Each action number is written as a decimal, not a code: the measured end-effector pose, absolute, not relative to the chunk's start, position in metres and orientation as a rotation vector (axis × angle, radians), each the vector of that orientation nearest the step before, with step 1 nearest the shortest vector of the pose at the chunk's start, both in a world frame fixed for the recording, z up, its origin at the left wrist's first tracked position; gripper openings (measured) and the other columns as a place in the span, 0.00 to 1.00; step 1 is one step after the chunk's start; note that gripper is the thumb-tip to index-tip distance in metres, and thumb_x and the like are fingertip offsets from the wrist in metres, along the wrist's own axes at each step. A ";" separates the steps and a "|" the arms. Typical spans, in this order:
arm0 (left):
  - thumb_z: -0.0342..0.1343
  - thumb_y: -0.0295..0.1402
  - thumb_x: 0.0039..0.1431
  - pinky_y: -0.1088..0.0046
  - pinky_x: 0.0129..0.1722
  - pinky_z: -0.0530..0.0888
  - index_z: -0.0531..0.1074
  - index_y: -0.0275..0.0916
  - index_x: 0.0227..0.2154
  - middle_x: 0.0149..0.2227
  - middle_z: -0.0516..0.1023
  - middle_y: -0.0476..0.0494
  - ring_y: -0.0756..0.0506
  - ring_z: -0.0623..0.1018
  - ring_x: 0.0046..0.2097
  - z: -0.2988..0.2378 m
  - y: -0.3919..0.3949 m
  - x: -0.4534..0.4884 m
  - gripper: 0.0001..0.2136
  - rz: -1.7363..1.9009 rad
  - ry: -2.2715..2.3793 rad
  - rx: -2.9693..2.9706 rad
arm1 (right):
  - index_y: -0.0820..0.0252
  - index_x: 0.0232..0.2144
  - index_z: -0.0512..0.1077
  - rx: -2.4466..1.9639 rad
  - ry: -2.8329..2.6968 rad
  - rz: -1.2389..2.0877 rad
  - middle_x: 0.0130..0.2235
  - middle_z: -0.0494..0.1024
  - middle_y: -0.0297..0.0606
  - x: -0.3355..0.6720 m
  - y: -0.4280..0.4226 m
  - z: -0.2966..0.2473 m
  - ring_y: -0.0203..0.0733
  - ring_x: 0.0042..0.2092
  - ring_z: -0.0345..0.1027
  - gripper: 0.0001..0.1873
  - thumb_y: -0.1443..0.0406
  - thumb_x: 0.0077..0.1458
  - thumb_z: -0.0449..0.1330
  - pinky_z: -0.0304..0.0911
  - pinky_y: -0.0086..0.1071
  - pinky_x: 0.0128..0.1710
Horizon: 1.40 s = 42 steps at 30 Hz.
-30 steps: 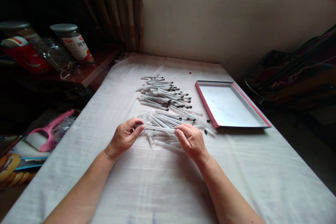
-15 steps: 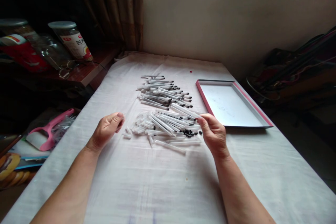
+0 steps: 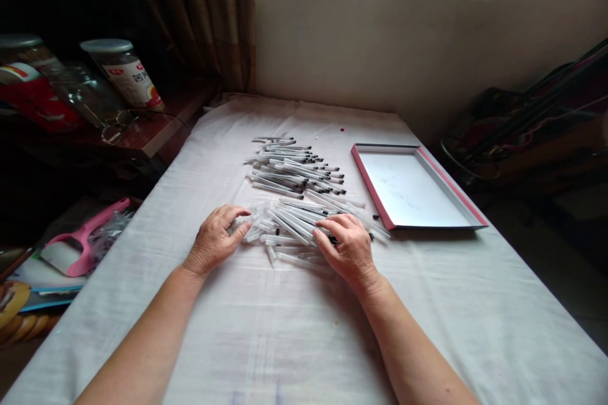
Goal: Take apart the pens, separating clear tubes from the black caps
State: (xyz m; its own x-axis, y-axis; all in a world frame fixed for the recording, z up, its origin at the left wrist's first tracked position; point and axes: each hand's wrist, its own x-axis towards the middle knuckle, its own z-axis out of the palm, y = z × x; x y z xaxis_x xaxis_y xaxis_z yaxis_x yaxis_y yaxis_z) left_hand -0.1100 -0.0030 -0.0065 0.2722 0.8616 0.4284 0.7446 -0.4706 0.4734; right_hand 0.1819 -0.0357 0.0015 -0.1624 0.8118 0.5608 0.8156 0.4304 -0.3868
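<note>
Two piles of clear plastic tubes lie on the white cloth. The far pile [image 3: 294, 171] has black-tipped tubes; the near pile [image 3: 289, 224] is looser, with short clear pieces at its left end. My left hand [image 3: 216, 242] rests at that left end, its fingers bent and apart over the short pieces. My right hand [image 3: 350, 247] lies on the pile's right end. Its thumb and fingers are pinched together where small black pieces lie. What they grip is hidden.
An empty shallow tray [image 3: 375, 193] with a pink rim sits right of the piles. A cloth-covered table [image 3: 285, 342] carries everything. Jars [image 3: 123, 73] stand on a wooden shelf at left; a pink-handled tool [image 3: 80, 243] lies below it. Dark clutter sits at right.
Half a second ago both hands were lifted and spread apart beside the near pile. They have come back down and inward onto its two ends.
</note>
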 end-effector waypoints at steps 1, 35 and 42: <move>0.51 0.42 0.62 0.67 0.47 0.72 0.74 0.40 0.41 0.39 0.79 0.43 0.44 0.77 0.42 -0.007 -0.003 -0.109 0.13 0.943 1.500 2.350 | 0.57 0.33 0.79 -1.369 -1.947 -0.003 0.34 0.81 0.39 0.184 -0.034 0.002 0.44 0.38 0.72 0.11 0.60 0.59 0.59 0.64 0.37 0.42; 0.55 0.38 0.63 0.59 0.58 0.69 0.64 0.41 0.57 0.58 0.68 0.35 0.39 0.69 0.60 -0.002 -0.006 -0.104 0.21 1.315 1.600 2.383 | 0.54 0.36 0.75 -1.612 -2.139 0.351 0.34 0.81 0.36 0.151 0.003 0.045 0.41 0.35 0.73 0.07 0.63 0.59 0.56 0.63 0.31 0.35; 0.50 0.36 0.66 0.73 0.42 0.75 0.74 0.40 0.43 0.39 0.79 0.44 0.48 0.78 0.37 0.002 -0.012 -0.097 0.10 1.130 1.426 2.328 | 0.58 0.32 0.74 -1.312 -1.466 0.871 0.30 0.79 0.37 0.160 -0.030 0.014 0.38 0.30 0.71 0.12 0.55 0.54 0.60 0.65 0.30 0.29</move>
State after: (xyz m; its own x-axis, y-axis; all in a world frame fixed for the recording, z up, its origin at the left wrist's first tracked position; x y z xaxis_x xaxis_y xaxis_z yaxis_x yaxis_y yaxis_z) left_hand -0.0969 -0.0124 0.0023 0.2480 0.8249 0.5079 0.6828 -0.5208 0.5124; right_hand 0.1601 -0.0298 0.0142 0.0267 0.9819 0.1876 0.3049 0.1707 -0.9369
